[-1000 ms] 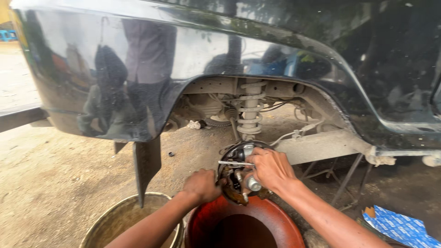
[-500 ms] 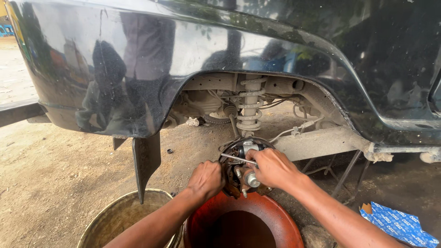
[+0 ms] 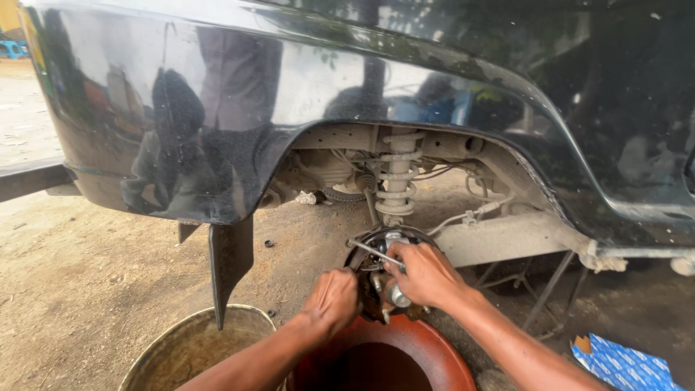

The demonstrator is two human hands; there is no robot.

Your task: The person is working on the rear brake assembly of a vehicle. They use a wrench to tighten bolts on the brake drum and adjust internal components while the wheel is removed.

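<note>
Now both hands sit a little lower and closer on the brake assembly [image 3: 384, 271] than a second ago, and the view has tipped slightly, bringing more of the coil spring [image 3: 398, 177] into sight. The brake assembly hangs bare in the wheel arch of the black car [image 3: 362, 87], with no wheel on it, just above the rim of a rust-red drum [image 3: 405, 347]. The left hand [image 3: 331, 298] has slid in against the assembly's left edge, fingers curled shut round it, though what exactly they pinch is hidden behind the knuckles. The right hand [image 3: 427, 274] covers the right side, fingers bent over the hub, and a thin metal rod [image 3: 373, 252] sticks out leftward from its grip. That closer, two-sided grasp reads as work on a small part at the hub face rather than lifting. A tan bucket [image 3: 192, 347] stands just left of the drum, and a blue packet [image 3: 626, 362] lies on the dirt at right.
</note>
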